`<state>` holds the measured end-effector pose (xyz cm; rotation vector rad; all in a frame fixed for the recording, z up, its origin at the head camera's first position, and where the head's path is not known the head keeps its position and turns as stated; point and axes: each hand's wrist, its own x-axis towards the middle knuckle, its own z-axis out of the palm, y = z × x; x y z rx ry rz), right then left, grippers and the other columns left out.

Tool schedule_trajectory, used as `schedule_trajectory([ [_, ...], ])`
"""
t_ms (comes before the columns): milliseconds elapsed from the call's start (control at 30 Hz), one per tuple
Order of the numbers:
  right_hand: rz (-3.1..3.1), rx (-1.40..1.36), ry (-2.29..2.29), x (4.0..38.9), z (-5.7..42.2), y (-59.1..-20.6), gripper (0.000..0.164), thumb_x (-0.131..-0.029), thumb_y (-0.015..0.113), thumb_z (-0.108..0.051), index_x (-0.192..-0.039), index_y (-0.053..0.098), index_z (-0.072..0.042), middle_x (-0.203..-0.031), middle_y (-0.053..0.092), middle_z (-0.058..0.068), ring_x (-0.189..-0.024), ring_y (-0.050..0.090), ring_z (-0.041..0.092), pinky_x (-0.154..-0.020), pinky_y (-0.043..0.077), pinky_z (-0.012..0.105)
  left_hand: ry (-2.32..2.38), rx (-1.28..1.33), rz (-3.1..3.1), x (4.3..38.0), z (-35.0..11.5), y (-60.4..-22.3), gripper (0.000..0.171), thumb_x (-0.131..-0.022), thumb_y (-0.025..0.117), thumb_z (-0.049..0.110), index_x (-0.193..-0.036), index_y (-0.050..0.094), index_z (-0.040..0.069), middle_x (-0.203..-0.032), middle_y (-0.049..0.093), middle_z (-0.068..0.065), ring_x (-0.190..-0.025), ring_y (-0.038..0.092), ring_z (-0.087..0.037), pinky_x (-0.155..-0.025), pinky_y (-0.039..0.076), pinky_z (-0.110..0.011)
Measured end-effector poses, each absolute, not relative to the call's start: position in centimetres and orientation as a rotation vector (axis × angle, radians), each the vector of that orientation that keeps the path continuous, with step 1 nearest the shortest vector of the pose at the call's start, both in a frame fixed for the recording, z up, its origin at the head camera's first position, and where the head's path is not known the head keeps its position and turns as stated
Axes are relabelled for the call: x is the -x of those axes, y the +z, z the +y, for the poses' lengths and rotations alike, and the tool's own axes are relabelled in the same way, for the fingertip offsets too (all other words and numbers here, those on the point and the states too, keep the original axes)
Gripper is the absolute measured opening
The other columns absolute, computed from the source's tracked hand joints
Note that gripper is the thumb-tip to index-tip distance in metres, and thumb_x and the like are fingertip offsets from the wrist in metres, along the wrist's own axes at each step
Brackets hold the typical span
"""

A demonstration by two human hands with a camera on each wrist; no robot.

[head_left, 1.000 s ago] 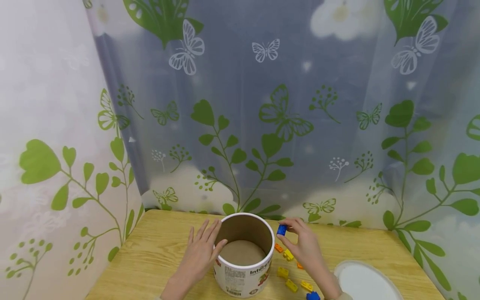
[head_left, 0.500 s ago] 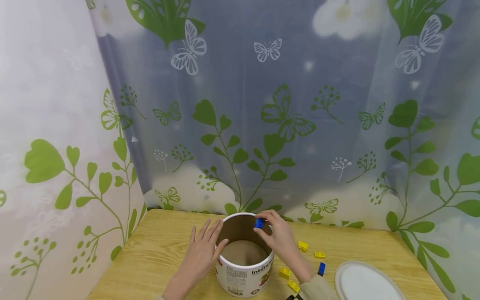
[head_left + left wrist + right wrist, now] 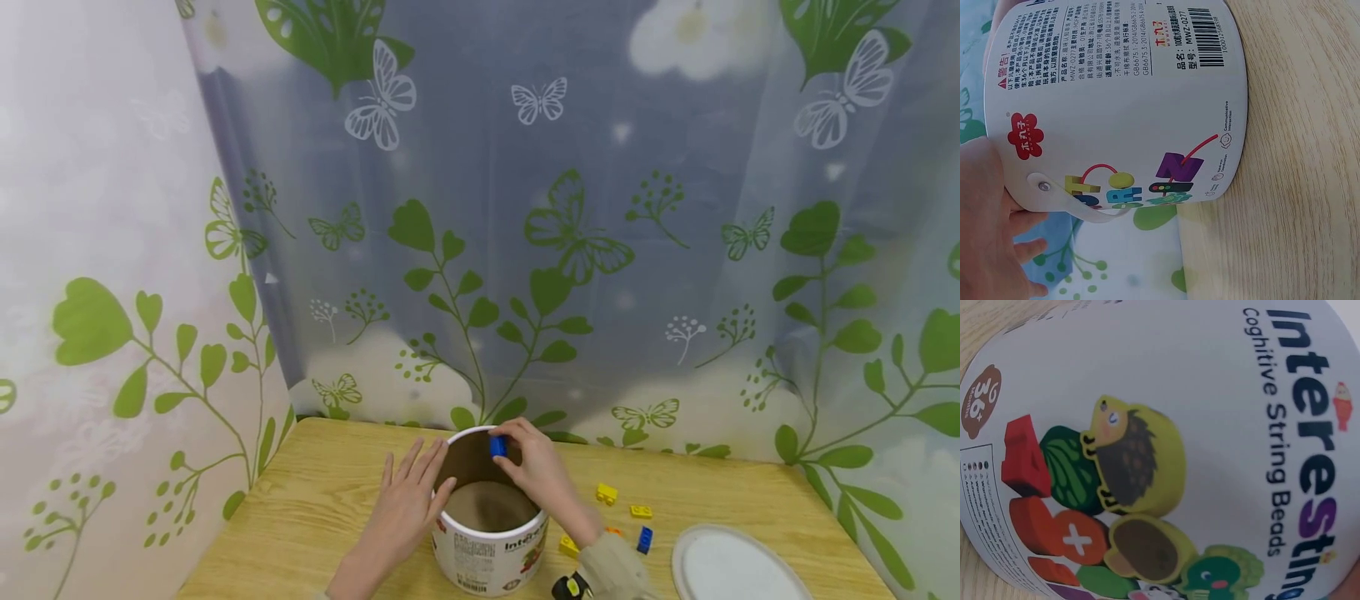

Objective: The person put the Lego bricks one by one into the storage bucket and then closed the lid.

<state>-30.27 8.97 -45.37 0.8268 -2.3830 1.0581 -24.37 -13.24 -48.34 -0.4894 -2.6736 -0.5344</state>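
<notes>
A white printed bucket (image 3: 487, 557) with a brown inside stands upright on the wooden table. My left hand (image 3: 405, 508) rests at its left rim, fingers straight and spread. In the left wrist view that hand (image 3: 988, 231) lies by the bucket's rim, near a white strap handle (image 3: 1094, 212). My right hand (image 3: 542, 473) pinches a blue toy brick (image 3: 498, 447) between thumb and fingers, over the bucket's opening. The right wrist view is filled by the bucket's printed side (image 3: 1210, 394); the brick is hidden there.
Right of the bucket lie yellow bricks (image 3: 607, 493), another blue brick (image 3: 645, 540) and an orange piece, partly behind the right sleeve (image 3: 618, 571). A round white lid (image 3: 738, 567) lies farther right. A patterned curtain (image 3: 480, 208) hangs behind the table.
My right hand has carried the blue brick leftward, from beside the bucket to over its opening. Its arm now uncovers bricks at the right. The left hand has stayed at the rim.
</notes>
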Motion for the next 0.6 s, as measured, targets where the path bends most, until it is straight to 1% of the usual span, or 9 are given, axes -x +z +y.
schedule_trajectory([
  [133,-2.403,-0.838,1.095,30.40,8.84,-45.62,0.032,-0.082,0.080,0.007,-0.112,0.070,0.001,-0.109,0.064,0.012,-0.100,0.071,0.028,-0.086,0.060,0.035,-0.540,0.489,-2.677,24.42,-13.17,-48.40,0.059,-0.109,0.041,0.045,-0.154,0.044,0.007,-0.157,0.045,-0.008,-0.149,0.031,-0.037,-0.117,0.018,-0.070],
  [367,-2.446,-0.828,1.053,30.55,8.81,-45.91,0.031,-0.082,0.080,0.005,-0.111,0.071,0.000,-0.110,0.065,0.013,-0.099,0.072,0.029,-0.083,0.061,0.034,-0.555,0.484,-2.667,24.42,-13.09,-48.31,0.057,-0.109,0.043,0.041,-0.153,0.045,0.006,-0.157,0.046,-0.009,-0.149,0.031,-0.037,-0.117,0.018,-0.071],
  [467,-2.456,-0.820,1.036,30.59,8.82,-45.95,0.032,-0.083,0.080,0.005,-0.113,0.071,0.001,-0.110,0.065,0.014,-0.099,0.071,0.030,-0.083,0.061,0.034,-0.556,0.485,-2.661,24.40,-13.05,-48.29,0.056,-0.108,0.045,0.039,-0.153,0.045,0.006,-0.157,0.046,-0.009,-0.149,0.032,-0.037,-0.116,0.019,-0.071],
  [600,-2.461,-0.801,0.986,30.57,8.82,-45.90,0.036,-0.082,0.080,0.004,-0.117,0.071,0.001,-0.116,0.065,0.015,-0.100,0.070,0.031,-0.083,0.061,0.038,-0.555,0.478,-2.660,24.44,-13.07,-48.35,0.055,-0.108,0.047,0.037,-0.154,0.044,0.008,-0.157,0.045,-0.008,-0.149,0.031,-0.036,-0.116,0.019,-0.071],
])
